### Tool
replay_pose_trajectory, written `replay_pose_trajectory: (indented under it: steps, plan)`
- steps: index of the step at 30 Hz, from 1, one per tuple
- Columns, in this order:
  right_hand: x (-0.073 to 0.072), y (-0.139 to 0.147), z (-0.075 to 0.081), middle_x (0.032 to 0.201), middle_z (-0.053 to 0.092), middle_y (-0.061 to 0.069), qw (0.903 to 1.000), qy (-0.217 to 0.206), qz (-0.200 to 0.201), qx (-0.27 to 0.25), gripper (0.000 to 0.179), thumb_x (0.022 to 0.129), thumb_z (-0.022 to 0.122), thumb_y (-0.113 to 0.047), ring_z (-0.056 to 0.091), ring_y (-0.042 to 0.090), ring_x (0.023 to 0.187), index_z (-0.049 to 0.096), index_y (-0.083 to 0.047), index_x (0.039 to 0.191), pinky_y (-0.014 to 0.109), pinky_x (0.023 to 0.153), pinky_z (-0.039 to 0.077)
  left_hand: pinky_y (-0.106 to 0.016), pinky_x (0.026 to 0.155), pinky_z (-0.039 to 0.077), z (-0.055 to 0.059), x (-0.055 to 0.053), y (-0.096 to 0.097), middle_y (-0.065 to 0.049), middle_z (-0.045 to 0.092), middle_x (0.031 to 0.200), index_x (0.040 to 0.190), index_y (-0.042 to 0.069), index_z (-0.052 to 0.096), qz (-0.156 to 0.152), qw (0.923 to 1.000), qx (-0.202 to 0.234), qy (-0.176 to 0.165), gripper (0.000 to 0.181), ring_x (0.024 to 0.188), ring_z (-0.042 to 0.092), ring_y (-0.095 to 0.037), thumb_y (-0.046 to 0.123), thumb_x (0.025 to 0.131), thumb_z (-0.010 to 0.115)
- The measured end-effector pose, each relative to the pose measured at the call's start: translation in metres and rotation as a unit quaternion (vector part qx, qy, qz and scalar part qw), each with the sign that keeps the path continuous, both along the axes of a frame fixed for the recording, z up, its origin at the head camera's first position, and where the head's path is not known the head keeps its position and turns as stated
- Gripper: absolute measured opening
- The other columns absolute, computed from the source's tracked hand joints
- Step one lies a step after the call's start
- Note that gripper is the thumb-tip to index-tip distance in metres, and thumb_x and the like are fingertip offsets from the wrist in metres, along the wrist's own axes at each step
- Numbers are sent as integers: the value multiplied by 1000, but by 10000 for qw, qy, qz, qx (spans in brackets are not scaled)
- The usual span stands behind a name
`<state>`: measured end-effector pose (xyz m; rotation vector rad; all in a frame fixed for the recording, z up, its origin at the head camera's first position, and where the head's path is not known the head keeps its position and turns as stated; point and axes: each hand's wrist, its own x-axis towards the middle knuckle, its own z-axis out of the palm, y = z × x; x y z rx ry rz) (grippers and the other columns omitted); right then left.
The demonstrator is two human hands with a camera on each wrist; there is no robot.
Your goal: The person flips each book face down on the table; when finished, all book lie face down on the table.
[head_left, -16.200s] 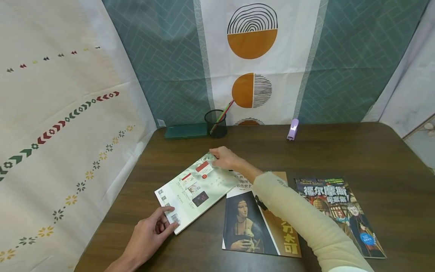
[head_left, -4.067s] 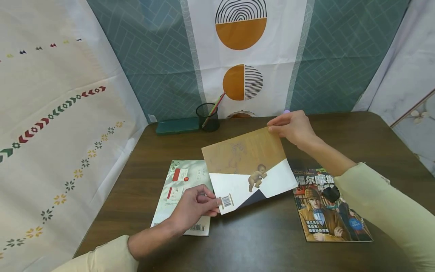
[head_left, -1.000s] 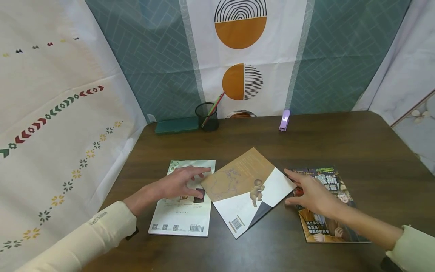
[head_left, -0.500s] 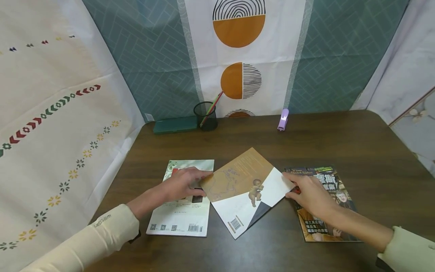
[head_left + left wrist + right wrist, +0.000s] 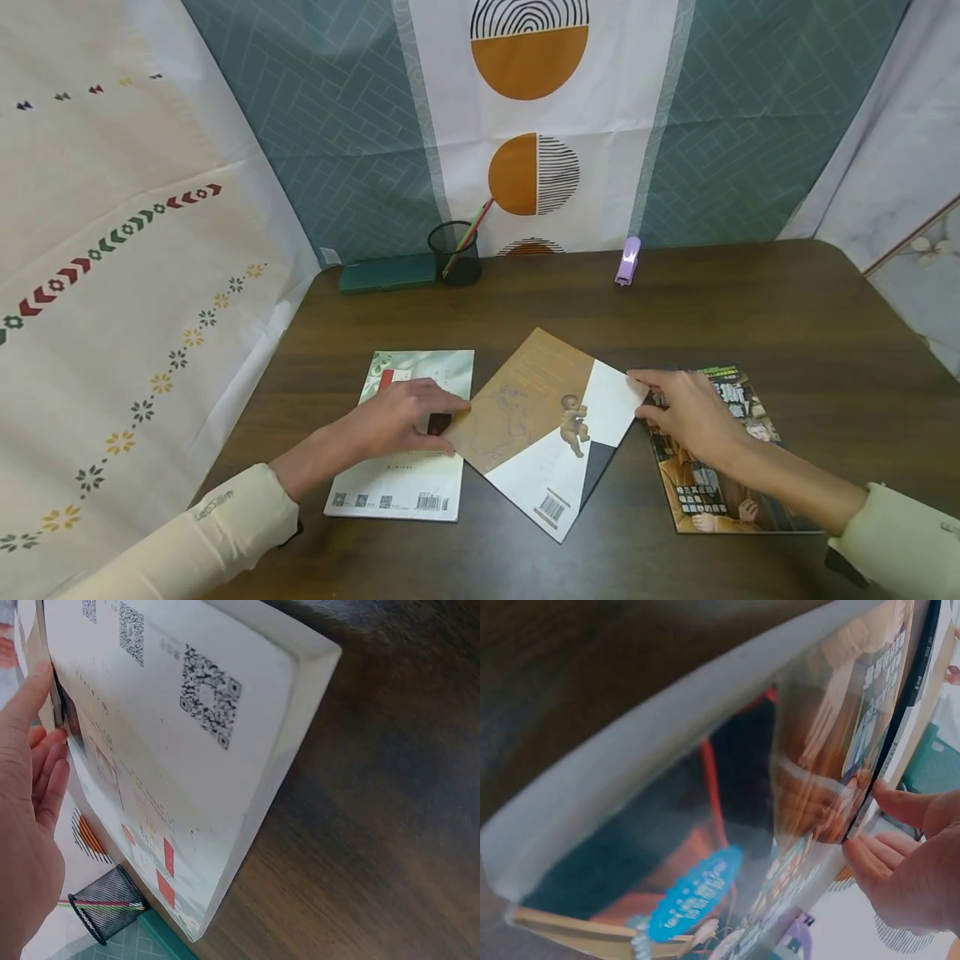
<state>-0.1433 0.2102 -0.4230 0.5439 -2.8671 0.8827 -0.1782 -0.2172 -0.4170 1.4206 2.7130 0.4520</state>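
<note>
A tan and white book lies slanted at mid-table, its back cover up with a printed baby figure and barcode. My left hand pinches its left corner between thumb and fingers, reaching across a pale green book with QR codes. At the opposite corner my right hand pinches the tan and white book too, passing over a colourful comic-style book. In the left wrist view, the pale green book lies under the left hand. The right wrist view shows the glossy comic-style book close up.
Along the table's back edge stand a dark green case, a black mesh pen cup with pencils, and a purple stapler-like object. Patterned cloths hang behind the table and on its left.
Earlier the tan and white book lay front cover up, then was lifted with its back showing. Over the last second both hands closed on its corners and it turned slightly counterclockwise.
</note>
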Motion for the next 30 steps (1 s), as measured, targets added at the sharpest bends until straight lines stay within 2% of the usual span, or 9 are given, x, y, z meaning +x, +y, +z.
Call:
replay_pose_trajectory:
  steps: [4, 7, 12, 15, 19, 22, 24, 26, 30]
  plan:
    - [-3, 0, 1, 102, 76, 27, 9998, 103, 153, 71, 49, 82, 88, 6, 48, 3, 47, 71, 10, 127, 25, 44, 38, -41, 105, 54, -1, 3, 2, 1, 67, 142, 146, 12, 65, 197, 9994, -18, -298, 74, 128, 62, -19, 44, 85, 91]
    - [-6, 0, 1, 107, 75, 29, 9997, 18, 241, -21, 50, 82, 87, 7, 47, 3, 46, 70, 11, 128, 24, 44, 37, -41, 106, 53, -2, 5, 5, -1, 64, 145, 149, 12, 62, 297, 9984, -14, -483, 74, 130, 61, -19, 42, 87, 90]
    - [-10, 0, 2, 106, 75, 27, 9991, -175, 331, -209, 47, 84, 85, 8, 51, 3, 46, 70, 12, 128, 24, 43, 38, -37, 104, 54, -4, 11, 7, -1, 66, 140, 143, 9, 68, 281, 9991, 85, -305, 68, 126, 63, -18, 38, 86, 91]
    - [-15, 0, 2, 110, 75, 29, 9992, -99, 346, -168, 46, 83, 86, 7, 48, 4, 49, 71, 11, 126, 24, 46, 38, -37, 101, 55, -4, 17, 7, -1, 67, 137, 139, 9, 70, 285, 9993, 118, -196, 66, 125, 63, -19, 39, 85, 92]
    - [-22, 1, 1, 116, 74, 30, 9991, -60, 418, -91, 47, 83, 86, 7, 38, 6, 49, 71, 9, 127, 26, 48, 35, -37, 97, 57, -4, 26, 9, 0, 66, 136, 138, 11, 71, 342, 9991, 110, -224, 64, 124, 62, -19, 41, 85, 92]
    - [-28, 2, 1, 118, 74, 29, 9985, -110, 539, -40, 48, 84, 85, 7, 49, 10, 56, 71, 9, 129, 28, 51, 41, -35, 95, 57, -5, 31, 10, 2, 66, 134, 137, 13, 72, 437, 9988, 72, -217, 64, 122, 62, -16, 43, 84, 92]
    - [-31, 2, 1, 119, 73, 29, 9981, -137, 600, -13, 48, 84, 85, 6, 63, 18, 68, 71, 8, 130, 32, 60, 51, -32, 93, 57, -7, 35, 11, 3, 66, 132, 136, 14, 73, 496, 9986, 58, -150, 64, 119, 61, -14, 44, 83, 93]
    - [-34, 1, 1, 121, 73, 28, 9977, -173, 648, 34, 48, 84, 85, 5, 72, 28, 87, 70, 7, 130, 41, 71, 59, -31, 92, 57, -10, 37, 12, 4, 66, 130, 135, 15, 74, 545, 9984, 105, -69, 64, 118, 61, -13, 44, 81, 94]
    - [-41, 2, -1, 123, 72, 28, 9966, -228, 786, 110, 49, 85, 85, 6, 73, 35, 100, 70, 7, 132, 52, 84, 61, -30, 89, 56, -12, 44, 15, 7, 65, 129, 134, 18, 74, 672, 9976, 156, 38, 65, 117, 60, -11, 47, 80, 94]
